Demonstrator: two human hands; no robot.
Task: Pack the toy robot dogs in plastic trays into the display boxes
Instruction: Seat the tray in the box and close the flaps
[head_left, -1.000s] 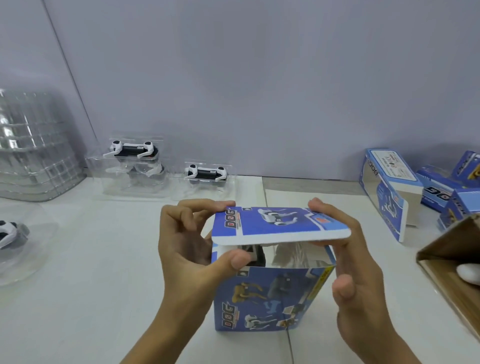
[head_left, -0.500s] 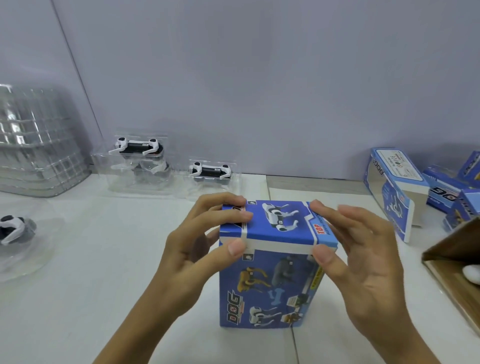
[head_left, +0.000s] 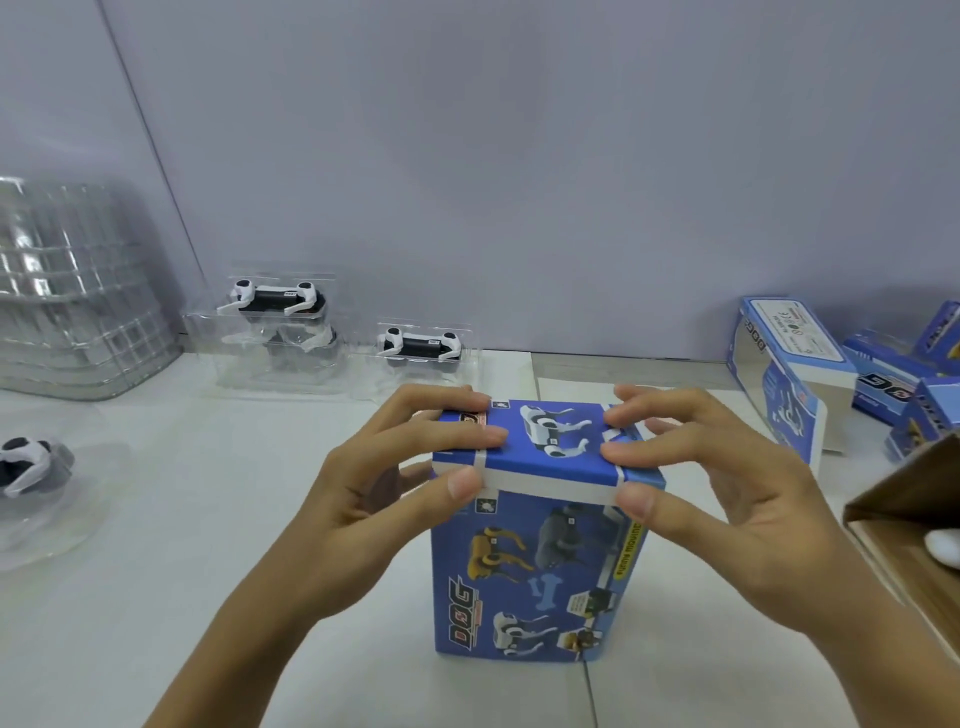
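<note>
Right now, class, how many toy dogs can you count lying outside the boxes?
3: one in a tray atop a stack by the back wall, one in a tray right of it, one at the left edge. The stack's lower tray may hide another.

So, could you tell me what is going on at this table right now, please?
A person is packing toy robot dogs. Both hands, left hand and right hand, press the top flap of an upright blue display box down with fingers on top and thumbs at the front edge. At the back, more dogs in clear trays wait, beside a stack of empty trays. Other blue boxes lie to the right.
</note>
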